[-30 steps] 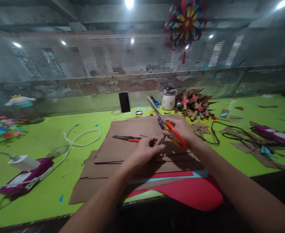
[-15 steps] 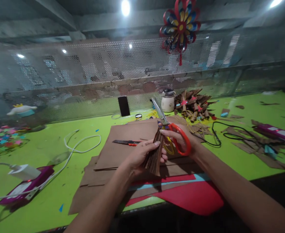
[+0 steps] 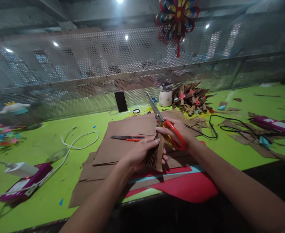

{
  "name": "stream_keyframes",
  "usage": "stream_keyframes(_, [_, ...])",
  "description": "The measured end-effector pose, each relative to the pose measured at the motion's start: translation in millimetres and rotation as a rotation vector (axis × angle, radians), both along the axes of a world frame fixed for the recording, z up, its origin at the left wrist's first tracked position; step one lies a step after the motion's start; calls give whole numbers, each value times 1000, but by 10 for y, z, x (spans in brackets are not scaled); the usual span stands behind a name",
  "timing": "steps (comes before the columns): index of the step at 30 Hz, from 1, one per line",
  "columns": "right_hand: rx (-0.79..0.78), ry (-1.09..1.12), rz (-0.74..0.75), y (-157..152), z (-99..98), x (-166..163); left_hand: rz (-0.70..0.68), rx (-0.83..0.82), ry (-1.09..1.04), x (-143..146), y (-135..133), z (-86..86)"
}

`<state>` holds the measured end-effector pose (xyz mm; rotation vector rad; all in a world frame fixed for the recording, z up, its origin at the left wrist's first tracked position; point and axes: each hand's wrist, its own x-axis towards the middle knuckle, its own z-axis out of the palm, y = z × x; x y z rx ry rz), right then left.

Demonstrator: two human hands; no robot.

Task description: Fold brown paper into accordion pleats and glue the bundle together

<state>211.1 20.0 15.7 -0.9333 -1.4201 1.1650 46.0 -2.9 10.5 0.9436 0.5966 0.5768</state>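
A pleated fan of brown paper (image 3: 155,156) is pinched in my left hand (image 3: 141,151), its folds spreading toward me. My right hand (image 3: 175,131) holds scissors (image 3: 175,133) with red and yellow handles; their blades point up and away. Fingers of the right hand also touch the fan's upper end. Beneath both hands lie stacked brown paper sheets (image 3: 130,127). A utility knife (image 3: 126,138) with a red and black body rests on that stack, just left of the hands. Red paper (image 3: 188,187) and light blue strips lie at the near edge.
Folded brown paper pieces with stars form a pile (image 3: 192,97) behind, beside a white jar (image 3: 165,95). A phone (image 3: 121,101) leans on the mesh screen. Purple power strips (image 3: 27,183) and cables lie at both sides. Colourful paper stars (image 3: 4,137) sit far left.
The view has tilted down slightly, so the background sits higher. Both hands keep hold of the fan and scissors; the fan's folds have turned a little.
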Motion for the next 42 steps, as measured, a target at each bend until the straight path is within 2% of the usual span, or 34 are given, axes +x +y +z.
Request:
stream_keyframes(4, [30,-97,-47,2,9,-6,52,17,71,-2,17,-18])
stream_keyframes(12, [-1,106,-2,23,-19,104,88,45,54,-46,28,-32])
stream_keyframes(18, [77,78,29,45,12,144,116,46,30,-63,37,-15])
stream_keyframes(26, [240,-27,195,69,24,185,5,34,-17,-107,50,27])
stream_keyframes(42, [251,-21,231,-10,52,202,-39,152,-3,-136,40,23])
